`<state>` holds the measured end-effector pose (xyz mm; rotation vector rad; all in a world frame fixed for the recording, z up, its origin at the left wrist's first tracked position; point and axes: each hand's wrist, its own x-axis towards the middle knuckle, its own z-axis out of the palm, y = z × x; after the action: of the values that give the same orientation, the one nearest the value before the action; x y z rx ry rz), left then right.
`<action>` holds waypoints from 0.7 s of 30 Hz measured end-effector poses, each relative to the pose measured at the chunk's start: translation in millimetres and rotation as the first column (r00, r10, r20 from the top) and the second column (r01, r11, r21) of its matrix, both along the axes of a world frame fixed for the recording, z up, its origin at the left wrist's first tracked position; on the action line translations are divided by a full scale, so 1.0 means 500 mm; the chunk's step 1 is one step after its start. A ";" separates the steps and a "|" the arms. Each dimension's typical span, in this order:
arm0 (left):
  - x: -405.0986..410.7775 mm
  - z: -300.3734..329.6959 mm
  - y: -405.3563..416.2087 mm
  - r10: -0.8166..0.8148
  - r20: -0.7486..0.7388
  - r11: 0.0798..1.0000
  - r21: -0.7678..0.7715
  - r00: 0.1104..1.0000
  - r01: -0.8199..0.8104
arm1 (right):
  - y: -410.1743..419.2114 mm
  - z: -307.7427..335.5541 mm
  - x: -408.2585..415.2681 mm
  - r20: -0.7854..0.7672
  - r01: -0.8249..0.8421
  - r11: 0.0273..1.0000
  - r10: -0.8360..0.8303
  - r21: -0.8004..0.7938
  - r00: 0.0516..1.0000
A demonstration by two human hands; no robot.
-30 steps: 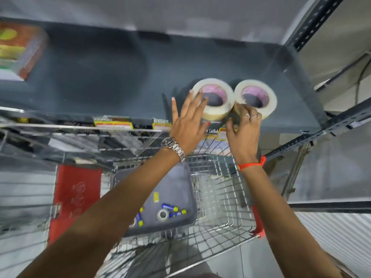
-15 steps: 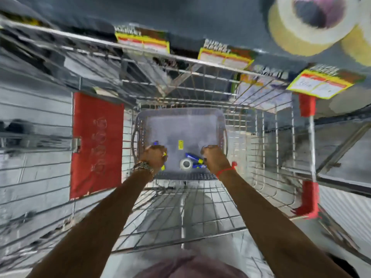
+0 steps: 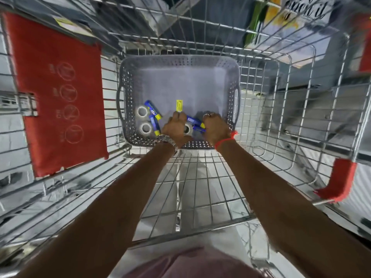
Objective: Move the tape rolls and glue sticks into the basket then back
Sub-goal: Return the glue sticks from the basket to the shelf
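Note:
A grey perforated basket [image 3: 180, 62] sits in a wire shopping cart. At its left lie two small tape rolls [image 3: 142, 111] [image 3: 146, 128] and two blue glue sticks with yellow caps [image 3: 153, 108] [image 3: 155, 126]. Both my hands are down in the basket's near end. My left hand [image 3: 175, 130] curls over a third small tape roll [image 3: 188, 129], which is partly hidden. My right hand [image 3: 215, 127] closes on the end of a blue glue stick [image 3: 195, 123] lying between the hands. A yellow tag [image 3: 179, 105] lies on the basket floor.
The wire cart [image 3: 261, 121] surrounds the basket, with open grid floor to the right of it and in front. A red child-seat flap [image 3: 58, 93] hangs at the left and a red handle end [image 3: 341, 179] at the right. Blurred shelf labels show above.
My hands left the two large tape rolls on the shelf and came down into the basket. My view tilted down. My left hand shifted right onto the middle roll.

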<state>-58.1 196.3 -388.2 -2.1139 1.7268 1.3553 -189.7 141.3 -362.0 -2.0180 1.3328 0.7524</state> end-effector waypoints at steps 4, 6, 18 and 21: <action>0.005 -0.011 -0.002 -0.019 0.000 1.000 -0.016 1.000 0.019 | 0.009 0.011 -0.005 0.092 0.084 0.995 -0.078 -0.056 0.993; 0.009 -0.015 -0.002 -0.018 0.022 0.999 -0.029 1.000 0.019 | 0.012 0.012 -0.004 0.088 0.108 0.991 -0.101 -0.075 0.991; -0.025 -0.015 -0.066 -0.176 0.101 0.955 -0.225 0.979 0.195 | 0.000 0.006 -0.015 0.028 0.219 0.972 -0.218 -0.085 0.976; -0.043 -0.021 -0.102 -0.254 0.137 0.935 -0.219 0.957 0.280 | 0.001 0.002 -0.018 0.010 0.225 0.972 -0.225 -0.060 0.974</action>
<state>-79.4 145.4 -398.6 -1.9222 2.1276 0.9893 -198.8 142.0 -360.8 -1.8715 1.5681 0.6107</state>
